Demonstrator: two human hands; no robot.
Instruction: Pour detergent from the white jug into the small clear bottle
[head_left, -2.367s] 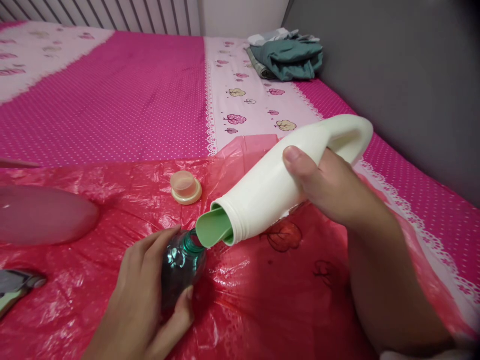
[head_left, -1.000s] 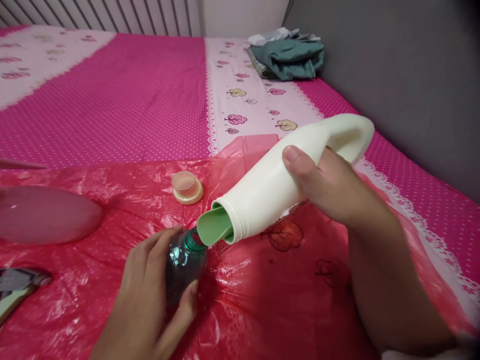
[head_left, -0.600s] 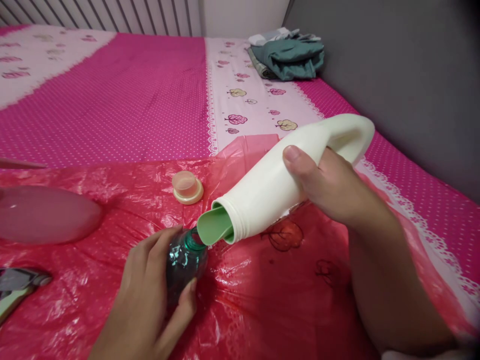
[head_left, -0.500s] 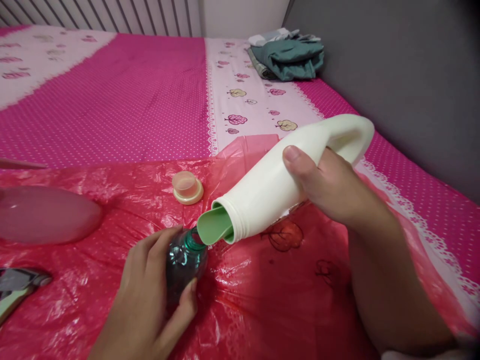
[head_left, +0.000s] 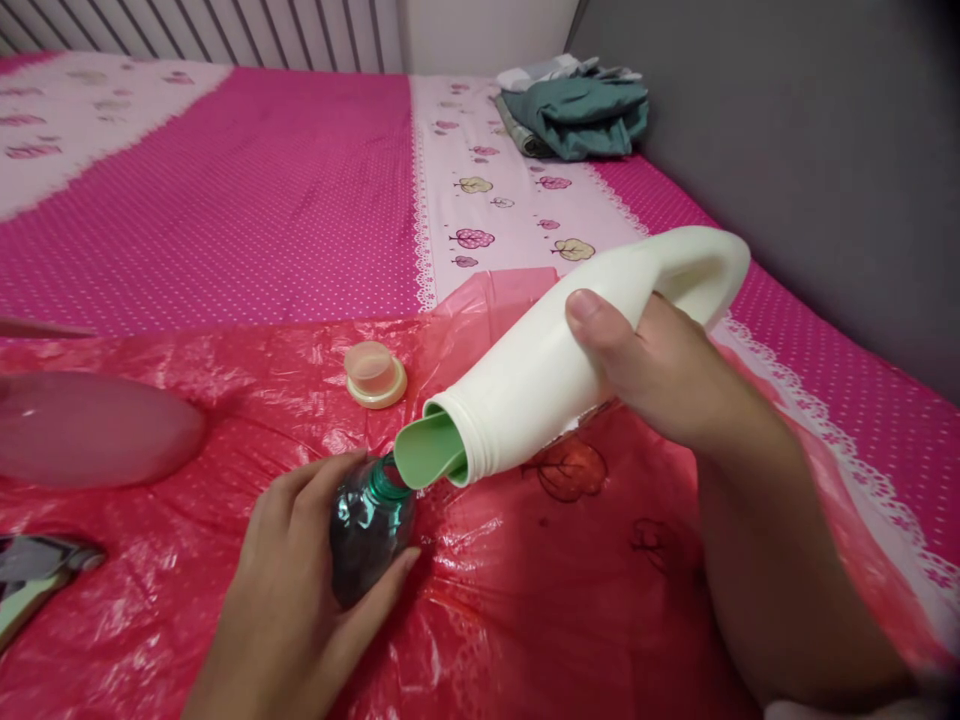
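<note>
Here, a pink bedsheet covers the bed, and a crinkled red plastic sheet lies over its near part as a work surface. Above that sheet the right hand is wrapped around the handle end of a white jug, gripping it firmly and tilting it so that its green spout points down and to the left. The spout lip sits just over, perhaps touching, the open neck of a small dark green bottle, which stands on the plastic. The left hand cups this bottle from the near side, fingers and thumb curled around its body to steady it.

The step in hand appears to be pouring from the jug into the bottle; no liquid stream can be made out. The narrow neck probably calls for a slow, steady tilt with the spout kept centred and the bottle held upright, or liquid could spill onto the plastic.

A beige cap lies just behind the bottle, apart from both hands. A blurred pink shape lies at the left, a metallic object shows at the left edge, and folded clothes rest far back. Nothing blocks the pour.
</note>
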